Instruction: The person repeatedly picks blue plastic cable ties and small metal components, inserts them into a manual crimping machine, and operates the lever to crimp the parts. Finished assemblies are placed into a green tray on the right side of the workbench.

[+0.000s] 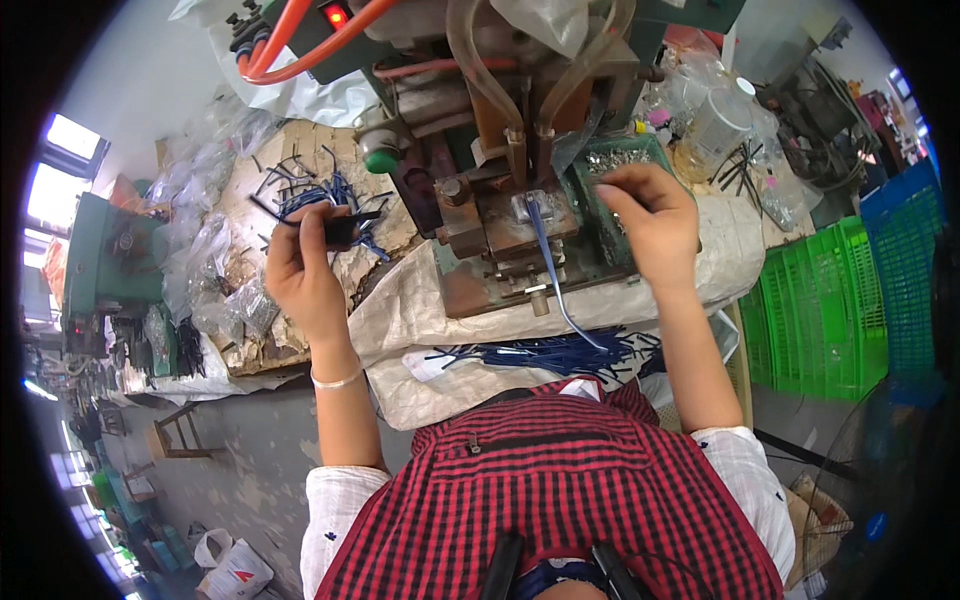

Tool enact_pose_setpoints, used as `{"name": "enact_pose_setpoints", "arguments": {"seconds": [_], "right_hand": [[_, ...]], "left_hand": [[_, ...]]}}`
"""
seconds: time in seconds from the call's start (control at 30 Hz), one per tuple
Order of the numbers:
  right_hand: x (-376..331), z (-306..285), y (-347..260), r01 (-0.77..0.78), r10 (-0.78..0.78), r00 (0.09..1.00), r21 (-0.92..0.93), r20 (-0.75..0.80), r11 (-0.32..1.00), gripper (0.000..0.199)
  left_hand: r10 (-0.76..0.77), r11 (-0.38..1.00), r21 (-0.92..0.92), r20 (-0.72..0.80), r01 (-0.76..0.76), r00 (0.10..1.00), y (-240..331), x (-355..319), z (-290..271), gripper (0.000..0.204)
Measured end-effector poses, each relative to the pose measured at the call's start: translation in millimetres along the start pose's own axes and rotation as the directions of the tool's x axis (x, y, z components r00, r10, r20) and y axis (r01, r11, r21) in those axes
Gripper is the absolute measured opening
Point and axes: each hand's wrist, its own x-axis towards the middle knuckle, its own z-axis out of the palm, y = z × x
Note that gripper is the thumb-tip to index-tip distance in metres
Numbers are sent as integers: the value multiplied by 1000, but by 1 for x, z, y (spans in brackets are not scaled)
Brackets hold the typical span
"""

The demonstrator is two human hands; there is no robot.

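Note:
My left hand is closed on a flat black piece with a thin dark end sticking out, held over the left bench; its exact kind is unclear. My right hand is raised at the edge of a green tray of small metal parts. Its fingertips are pinched together, and whatever is between them is too small to make out. Between my hands, a blue strip lies with its upper end on the metal die of a bench press, while its lower end hangs toward me.
Many dark blue strips lie on the pale sacking before me. Another heap of strips sits on the left bench, near plastic bags. Green crates stand at the right. Orange hoses hang at the upper left.

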Motion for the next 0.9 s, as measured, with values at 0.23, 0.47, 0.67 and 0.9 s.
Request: {"name": "enact_pose_setpoints", "arguments": {"seconds": [0.23, 0.47, 0.67, 0.9], "right_hand": [[-5, 55, -18, 454, -477, 879, -318, 9, 832, 11], [-16, 68, -18, -1, 7, 1000, 316, -17, 949, 37], [-17, 65, -41, -155, 135, 988, 349, 79, 924, 54], [-6, -29, 16, 231, -332, 941, -831, 60, 505, 25]], "left_hand": [[478, 878, -174, 303, -445, 824, 83, -4, 53, 11], [193, 973, -160, 168, -167, 967, 76, 2, 70, 10], [263, 957, -163, 149, -239, 953, 74, 2, 72, 9], [651, 646, -3, 524, -763, 549, 62, -33, 75, 19]]}}
